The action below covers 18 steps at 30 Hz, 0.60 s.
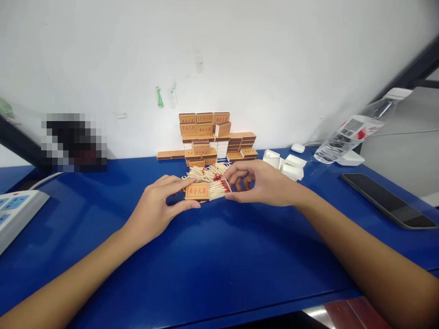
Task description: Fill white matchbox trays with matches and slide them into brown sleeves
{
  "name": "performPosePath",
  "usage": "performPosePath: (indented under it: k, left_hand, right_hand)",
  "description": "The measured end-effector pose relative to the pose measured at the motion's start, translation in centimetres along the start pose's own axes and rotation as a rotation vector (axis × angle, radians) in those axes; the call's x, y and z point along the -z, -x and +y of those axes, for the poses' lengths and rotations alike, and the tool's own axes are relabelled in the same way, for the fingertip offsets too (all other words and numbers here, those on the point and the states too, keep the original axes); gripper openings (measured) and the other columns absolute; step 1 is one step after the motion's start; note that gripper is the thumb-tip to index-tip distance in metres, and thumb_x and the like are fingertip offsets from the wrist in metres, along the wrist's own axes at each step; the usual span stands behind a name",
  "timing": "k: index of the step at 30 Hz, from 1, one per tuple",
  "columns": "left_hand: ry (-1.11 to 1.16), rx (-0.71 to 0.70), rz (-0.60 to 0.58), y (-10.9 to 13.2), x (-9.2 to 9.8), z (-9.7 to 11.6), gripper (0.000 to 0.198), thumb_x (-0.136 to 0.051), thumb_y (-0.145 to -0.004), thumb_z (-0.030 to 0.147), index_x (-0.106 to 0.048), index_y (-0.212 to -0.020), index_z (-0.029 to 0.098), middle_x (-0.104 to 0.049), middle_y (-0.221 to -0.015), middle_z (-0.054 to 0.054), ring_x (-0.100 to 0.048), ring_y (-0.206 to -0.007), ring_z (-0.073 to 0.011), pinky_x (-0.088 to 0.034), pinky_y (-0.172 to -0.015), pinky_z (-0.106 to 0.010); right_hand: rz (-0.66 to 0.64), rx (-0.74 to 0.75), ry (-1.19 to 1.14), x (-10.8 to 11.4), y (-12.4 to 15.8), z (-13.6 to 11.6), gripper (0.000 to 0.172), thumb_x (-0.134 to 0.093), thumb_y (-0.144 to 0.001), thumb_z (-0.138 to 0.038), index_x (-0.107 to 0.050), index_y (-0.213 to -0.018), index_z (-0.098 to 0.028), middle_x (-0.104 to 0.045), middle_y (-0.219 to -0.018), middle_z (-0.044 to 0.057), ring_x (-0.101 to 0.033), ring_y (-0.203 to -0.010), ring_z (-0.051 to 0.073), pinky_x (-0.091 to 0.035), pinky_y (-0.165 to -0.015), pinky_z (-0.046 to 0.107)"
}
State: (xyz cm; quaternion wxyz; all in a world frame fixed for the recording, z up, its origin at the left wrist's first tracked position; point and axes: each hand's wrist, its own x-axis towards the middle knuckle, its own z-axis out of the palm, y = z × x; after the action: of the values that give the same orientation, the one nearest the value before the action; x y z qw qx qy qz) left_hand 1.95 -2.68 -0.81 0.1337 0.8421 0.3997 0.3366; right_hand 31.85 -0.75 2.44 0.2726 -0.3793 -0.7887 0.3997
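Observation:
Between my hands is an orange matchbox sleeve (pixel 197 191) with red lettering. A white inner tray (pixel 219 197), filled with red-tipped matches (pixel 218 188), sticks out of its right end. My left hand (pixel 164 196) grips the sleeve between the thumb at the near edge and fingers at the far edge. At the tray's outer end, my right hand (pixel 255 183) pinches it with thumb and fingertips; the other fingers curl inward. Just behind lies a heap of loose matches (pixel 202 172), partly hidden by the box and my hands.
Stacked matchboxes (pixel 205 130) stand against the wall. Several empty white trays (pixel 291 167) lie right of them. Farther right are a tilted water bottle (pixel 356 128), a phone (pixel 387 201) and a small white case (pixel 297 147). A power strip (pixel 20 208) sits at the left edge of the blue table (pixel 212 265).

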Motion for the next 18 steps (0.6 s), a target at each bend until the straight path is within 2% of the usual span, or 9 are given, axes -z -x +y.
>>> performPosePath:
  k: [7,12,18]
  left_hand:
    - [0.035,-0.02,0.023,-0.33,0.16,-0.19,0.061,-0.078,-0.086,0.056,-0.071,-0.137,0.024,-0.077,-0.109,-0.007,-0.066,-0.092,-0.022,-0.054,-0.083,-0.036]
    - [0.047,0.054,0.065,-0.38,0.69,0.19,0.057,-0.082,-0.085,0.052,-0.072,-0.135,0.025,-0.078,-0.099,-0.003,-0.067,-0.084,-0.0187,-0.055,-0.08,-0.032]
    - [0.07,0.11,0.089,-0.47,0.92,0.38,0.055,-0.085,-0.08,0.055,-0.078,-0.125,0.025,-0.078,-0.092,-0.002,-0.067,-0.077,-0.0176,-0.057,-0.078,-0.032]
  right_hand:
    - [0.056,-0.001,0.002,-0.19,-0.01,-0.47,0.037,-0.085,-0.077,-0.044,-0.07,-0.101,-0.02,-0.075,-0.085,0.001,-0.066,-0.072,0.014,-0.053,-0.066,0.031]
    - [0.074,-0.006,-0.029,-0.25,-0.09,-0.34,0.039,-0.087,-0.075,-0.045,-0.07,-0.099,-0.02,-0.075,-0.089,0.003,-0.068,-0.076,0.015,-0.055,-0.069,0.031]
    - [0.11,0.016,-0.048,-0.49,-0.06,-0.18,0.038,-0.088,-0.076,-0.044,-0.071,-0.101,-0.02,-0.076,-0.092,0.003,-0.07,-0.082,0.016,-0.057,-0.071,0.031]
